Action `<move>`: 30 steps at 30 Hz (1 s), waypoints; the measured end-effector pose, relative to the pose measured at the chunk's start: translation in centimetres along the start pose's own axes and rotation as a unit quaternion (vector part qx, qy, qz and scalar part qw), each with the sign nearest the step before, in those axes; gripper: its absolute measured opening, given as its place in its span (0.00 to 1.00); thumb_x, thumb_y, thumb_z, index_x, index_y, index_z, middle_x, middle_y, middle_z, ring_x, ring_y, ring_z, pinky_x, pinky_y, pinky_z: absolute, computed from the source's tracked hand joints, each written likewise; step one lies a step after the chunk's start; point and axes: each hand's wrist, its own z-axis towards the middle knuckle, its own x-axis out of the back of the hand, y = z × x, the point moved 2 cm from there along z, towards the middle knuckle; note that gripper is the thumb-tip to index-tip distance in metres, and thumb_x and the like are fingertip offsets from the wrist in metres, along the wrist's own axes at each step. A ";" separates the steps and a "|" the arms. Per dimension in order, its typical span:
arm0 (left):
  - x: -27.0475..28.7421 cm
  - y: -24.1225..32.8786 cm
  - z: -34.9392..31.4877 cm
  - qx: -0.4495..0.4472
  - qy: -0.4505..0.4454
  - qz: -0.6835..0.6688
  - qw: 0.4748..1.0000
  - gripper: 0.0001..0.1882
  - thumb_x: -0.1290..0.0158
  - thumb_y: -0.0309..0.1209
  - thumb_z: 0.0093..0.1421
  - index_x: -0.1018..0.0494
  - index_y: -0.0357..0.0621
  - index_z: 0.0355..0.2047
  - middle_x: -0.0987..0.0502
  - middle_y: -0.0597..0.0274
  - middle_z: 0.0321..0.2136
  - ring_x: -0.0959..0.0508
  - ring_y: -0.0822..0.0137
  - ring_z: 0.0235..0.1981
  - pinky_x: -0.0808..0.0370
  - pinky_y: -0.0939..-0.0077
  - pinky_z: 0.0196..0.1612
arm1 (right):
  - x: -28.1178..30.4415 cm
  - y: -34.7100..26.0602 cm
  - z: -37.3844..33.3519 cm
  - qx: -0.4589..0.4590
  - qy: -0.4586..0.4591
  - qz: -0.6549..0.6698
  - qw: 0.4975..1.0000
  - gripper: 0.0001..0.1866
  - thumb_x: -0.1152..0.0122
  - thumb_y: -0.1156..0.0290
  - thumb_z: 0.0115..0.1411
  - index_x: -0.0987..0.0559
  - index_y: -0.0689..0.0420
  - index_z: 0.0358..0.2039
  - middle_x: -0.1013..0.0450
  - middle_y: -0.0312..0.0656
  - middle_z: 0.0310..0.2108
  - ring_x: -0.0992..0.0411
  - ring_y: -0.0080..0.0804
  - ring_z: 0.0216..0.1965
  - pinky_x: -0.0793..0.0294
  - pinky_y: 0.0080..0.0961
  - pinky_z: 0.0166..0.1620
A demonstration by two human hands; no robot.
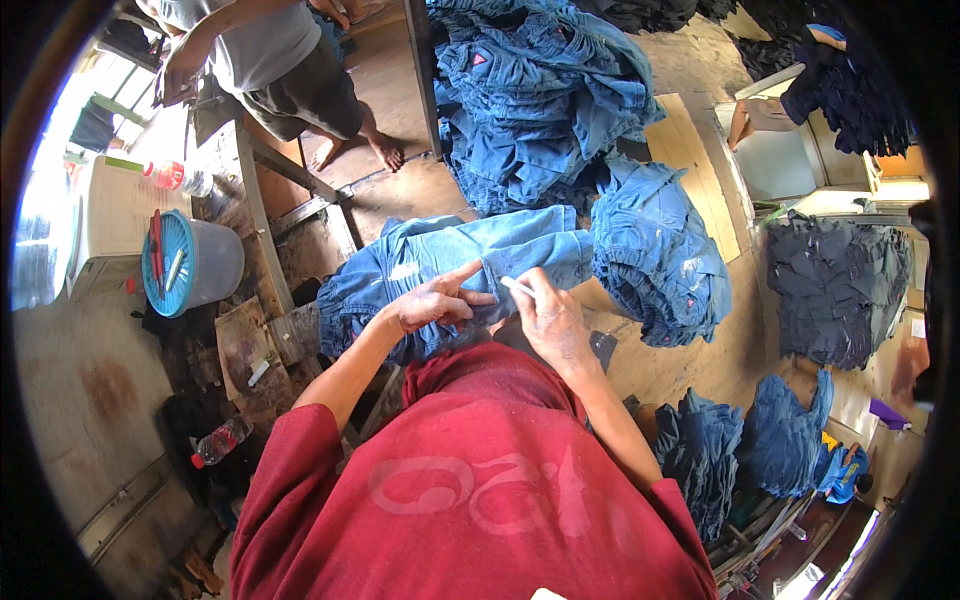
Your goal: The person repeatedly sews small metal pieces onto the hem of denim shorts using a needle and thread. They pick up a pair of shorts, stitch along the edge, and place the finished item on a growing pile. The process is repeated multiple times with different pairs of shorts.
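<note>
A piece of blue denim clothing (415, 245) with a gathered edge on its left is spread in front of me. My left hand (437, 300) rests on it, index finger stretched out and the other fingers partly bent, with nothing held. In my right hand (553, 325) a short white stick (518, 287), which looks like chalk, is pinched between thumb and fingers. Its tip points left, toward my left fingertips. A whitish patch (403, 272) shows on the denim beyond my left hand.
A tall pile of denim (545, 110) stands beyond, with a bundled denim garment (660, 260) to its right. Dark cloth (840, 285) is stacked at the right. A lidded bucket (215, 262) with tools on top stands left. Another person (265, 60) stands at the far left.
</note>
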 end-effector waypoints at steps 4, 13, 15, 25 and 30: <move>0.4 -1.3 0.5 -0.020 0.003 -0.009 1.000 0.57 0.47 0.17 0.56 0.67 0.41 0.80 0.22 0.45 0.61 0.24 0.75 0.27 0.26 0.82 0.29 | -0.1 -0.5 1.3 0.023 0.035 -0.102 0.994 0.09 0.38 0.64 0.70 0.19 0.53 0.34 0.20 0.51 0.25 0.19 0.56 0.30 0.22 0.47 0.31; 0.7 -1.4 0.5 -0.014 -0.018 -0.027 0.999 0.57 0.47 0.14 0.55 0.68 0.42 0.80 0.23 0.46 0.61 0.22 0.73 0.33 0.20 0.75 0.38 | 1.0 -0.3 2.6 -0.030 0.058 -0.211 0.975 0.13 0.34 0.56 0.67 0.13 0.50 0.31 0.19 0.50 0.25 0.19 0.53 0.27 0.22 0.43 0.29; 0.8 -1.6 0.6 -0.028 -0.026 -0.042 0.998 0.58 0.47 0.14 0.55 0.68 0.42 0.80 0.23 0.46 0.61 0.22 0.73 0.33 0.20 0.74 0.38 | 0.8 -0.9 2.6 0.007 0.051 -0.146 0.988 0.13 0.34 0.56 0.67 0.12 0.50 0.31 0.20 0.49 0.24 0.19 0.52 0.26 0.22 0.43 0.28; 1.7 -2.3 1.3 -0.033 -0.051 -0.054 0.997 0.57 0.47 0.14 0.57 0.69 0.40 0.79 0.23 0.43 0.60 0.23 0.74 0.29 0.19 0.72 0.38 | 0.9 -1.2 2.5 -0.010 0.019 -0.173 0.985 0.08 0.33 0.61 0.66 0.10 0.47 0.36 0.18 0.44 0.26 0.19 0.48 0.27 0.22 0.38 0.28; 1.6 -2.4 1.4 -0.042 -0.064 -0.052 0.996 0.57 0.47 0.14 0.56 0.70 0.37 0.79 0.22 0.43 0.59 0.24 0.75 0.29 0.19 0.72 0.37 | 0.7 -1.6 2.9 0.087 0.029 -0.002 0.996 0.10 0.35 0.60 0.68 0.12 0.47 0.31 0.18 0.44 0.25 0.19 0.49 0.25 0.22 0.40 0.26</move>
